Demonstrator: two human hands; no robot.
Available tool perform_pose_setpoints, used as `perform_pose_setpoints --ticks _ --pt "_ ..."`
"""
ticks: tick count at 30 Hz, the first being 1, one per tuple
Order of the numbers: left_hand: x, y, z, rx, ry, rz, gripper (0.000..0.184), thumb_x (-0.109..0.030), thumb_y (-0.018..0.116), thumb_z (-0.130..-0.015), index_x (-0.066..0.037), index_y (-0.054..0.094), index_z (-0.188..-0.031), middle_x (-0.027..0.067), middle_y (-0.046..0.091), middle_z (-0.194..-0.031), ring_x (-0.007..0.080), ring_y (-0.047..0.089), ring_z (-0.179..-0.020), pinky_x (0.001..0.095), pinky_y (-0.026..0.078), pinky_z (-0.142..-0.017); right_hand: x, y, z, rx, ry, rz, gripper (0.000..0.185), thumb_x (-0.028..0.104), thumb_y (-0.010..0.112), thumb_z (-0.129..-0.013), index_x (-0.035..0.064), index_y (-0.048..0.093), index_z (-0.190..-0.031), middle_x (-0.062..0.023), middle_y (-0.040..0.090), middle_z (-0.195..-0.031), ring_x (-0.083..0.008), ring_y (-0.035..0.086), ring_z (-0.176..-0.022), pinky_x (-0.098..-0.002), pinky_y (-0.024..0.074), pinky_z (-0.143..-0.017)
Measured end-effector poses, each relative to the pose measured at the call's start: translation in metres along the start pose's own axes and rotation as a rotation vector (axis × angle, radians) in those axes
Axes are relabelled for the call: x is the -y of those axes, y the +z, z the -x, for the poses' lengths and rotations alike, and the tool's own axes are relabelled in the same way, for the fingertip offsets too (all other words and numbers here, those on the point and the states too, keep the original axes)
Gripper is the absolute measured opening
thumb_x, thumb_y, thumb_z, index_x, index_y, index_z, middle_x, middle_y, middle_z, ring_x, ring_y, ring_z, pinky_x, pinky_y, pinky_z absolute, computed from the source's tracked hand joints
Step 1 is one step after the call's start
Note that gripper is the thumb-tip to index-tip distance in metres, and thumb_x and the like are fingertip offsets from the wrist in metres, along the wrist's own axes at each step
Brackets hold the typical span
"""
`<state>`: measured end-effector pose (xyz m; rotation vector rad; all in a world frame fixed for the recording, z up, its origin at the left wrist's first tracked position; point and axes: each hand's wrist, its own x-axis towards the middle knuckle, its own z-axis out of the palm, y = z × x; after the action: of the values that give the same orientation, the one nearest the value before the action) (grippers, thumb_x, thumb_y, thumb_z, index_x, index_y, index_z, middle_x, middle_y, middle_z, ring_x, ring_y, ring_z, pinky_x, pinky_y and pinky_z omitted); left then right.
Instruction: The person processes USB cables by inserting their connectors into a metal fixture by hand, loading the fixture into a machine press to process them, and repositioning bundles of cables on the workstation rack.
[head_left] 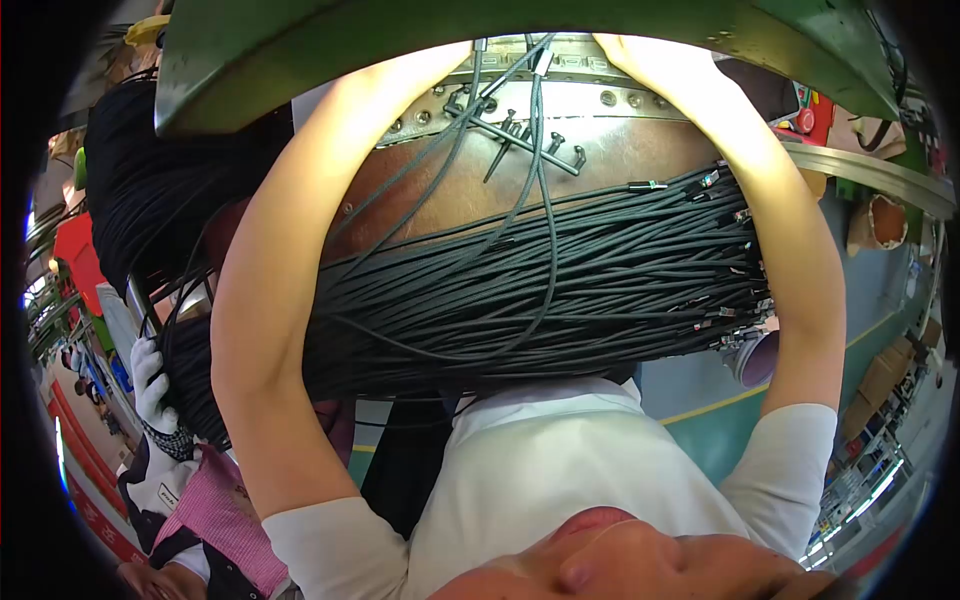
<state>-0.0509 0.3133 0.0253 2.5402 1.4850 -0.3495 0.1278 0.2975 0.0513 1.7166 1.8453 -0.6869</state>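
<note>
My left hand [455, 57] and my right hand [622, 52] reach under the green machine cover, which hides nearly all of their fingers. Whether either is open or closed does not show. Several thin black cables [541, 110] run up between my wrists, some with bright metal ends, and pass out of sight near the hands. Below them, small black rods with knobbed ends [535, 148] lie on a brown metal surface [430, 185]. A thick bundle of black cables [560, 270] lies across in front of my body, its metal-tipped ends beside my right forearm.
The green cover [520, 50] hangs low over the hands. More black cables [160, 180] are heaped at left. There, a co-worker's white-gloved hand [150, 385] is beside the cables. A red button [806, 119] sits at the upper right, and cardboard boxes [880, 380] are farther right.
</note>
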Motion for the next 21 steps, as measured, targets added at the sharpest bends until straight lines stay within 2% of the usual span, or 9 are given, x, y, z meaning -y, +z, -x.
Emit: perform_pose_setpoints --ticks 11,13,14,15,16,17,19,20,21 --pt "-0.019 -0.028 0.010 0.274 -0.104 -0.283 0.052 -0.039 0.030 -0.102 -0.005 0.036 -0.141 0.0152 0.046 -0.137 0.0257 0.046 -0.123 0.0352 0.034 -0.108 -0.044 0.007 -0.016 -0.154 -0.136 -0.394 0.044 0.027 0.048 -0.095 0.0048 0.047 -0.133 -0.0158 0.047 -0.137 -0.0292 0.050 -0.119 -0.0387 0.0395 -0.103" --pt "0.016 0.014 0.037 -0.132 0.029 -0.198 0.041 -0.028 0.039 -0.099 0.000 0.045 -0.127 0.0152 0.054 -0.120 0.0254 0.054 -0.101 0.0352 0.043 -0.089 -0.056 0.018 -0.012 -0.230 -0.186 -0.532 0.043 0.027 0.049 -0.094 0.0045 0.050 -0.131 -0.0155 0.050 -0.135 -0.0290 0.053 -0.116 -0.0396 0.0427 -0.101" --pt "0.011 0.008 0.057 -0.297 0.034 0.020 0.037 -0.022 0.044 -0.096 0.002 0.048 -0.124 0.0153 0.057 -0.116 0.0259 0.057 -0.096 0.0355 0.047 -0.084 -0.064 0.030 -0.003 -0.324 -0.198 -0.523 0.044 0.029 0.049 -0.094 0.0051 0.049 -0.132 -0.0163 0.060 -0.121 -0.0285 0.059 -0.103 -0.0359 0.0447 -0.099" --pt "0.007 0.002 0.076 -0.461 0.075 0.236 0.034 -0.016 0.049 -0.094 0.005 0.052 -0.120 0.0154 0.060 -0.112 0.0264 0.060 -0.091 0.0358 0.052 -0.078 -0.069 0.045 0.027 -0.609 -0.295 -0.516 0.041 0.022 0.056 -0.090 0.0047 0.054 -0.127 -0.0143 0.059 -0.124 -0.0253 0.059 -0.108 -0.0328 0.0441 -0.098" --pt "-0.023 -0.032 0.130 -0.380 -0.034 0.580 0.040 -0.015 0.050 -0.092 0.005 0.049 -0.127 0.0156 0.059 -0.120 0.0277 0.059 -0.103 0.0364 0.051 -0.085 -0.076 0.061 0.062 -0.889 -0.392 -0.502 0.039 0.015 0.063 -0.086 0.0043 0.059 -0.123 -0.0123 0.059 -0.128 -0.0220 0.058 -0.113 -0.0297 0.0435 -0.097" --pt "-0.026 -0.031 0.173 -0.145 0.062 0.952 0.041 -0.016 0.052 -0.092 0.005 0.052 -0.127 0.0170 0.055 -0.127 0.0279 0.055 -0.113 0.0359 0.047 -0.092 -0.094 0.072 0.085 -0.956 -0.613 -0.444 0.036 0.007 0.060 -0.086 0.0013 0.059 -0.122 -0.0136 0.057 -0.129 -0.0241 0.057 -0.114 -0.0320 0.0407 -0.102" --pt "-0.025 -0.002 0.254 0.341 0.274 1.529 0.039 -0.020 0.058 -0.091 0.005 0.059 -0.121 0.0173 0.053 -0.134 0.0278 0.049 -0.126 0.0350 0.042 -0.101 -0.141 0.117 0.151 -1.084 -0.475 -0.591 0.025 0.001 0.051 -0.090 -0.0015 0.059 -0.113 -0.0179 0.061 -0.119 -0.0264 0.059 -0.109 -0.0339 0.0437 -0.098" --pt "-0.030 0.022 0.281 0.578 0.345 1.260 0.047 -0.029 0.058 -0.090 0.003 0.057 -0.125 0.0135 0.055 -0.132 0.0287 0.055 -0.119 0.0358 0.045 -0.097 -0.167 0.151 0.172 -1.304 -0.403 -0.631 0.020 0.002 0.046 -0.094 -0.0007 0.059 -0.109 -0.0184 0.063 -0.113 -0.0249 0.059 -0.106 -0.0325 0.0461 -0.095" --pt "-0.050 0.057 0.304 0.643 0.141 1.171 0.046 -0.029 0.056 -0.091 0.000 0.055 -0.128 0.0113 0.055 -0.133 0.0302 0.057 -0.115 0.0361 0.046 -0.093 -0.189 0.186 0.183 -1.536 -0.007 -0.798 0.021 0.005 0.042 -0.097 0.0014 0.057 -0.112 -0.0148 0.062 -0.114 -0.0198 0.059 -0.101 -0.0301 0.0466 -0.092"
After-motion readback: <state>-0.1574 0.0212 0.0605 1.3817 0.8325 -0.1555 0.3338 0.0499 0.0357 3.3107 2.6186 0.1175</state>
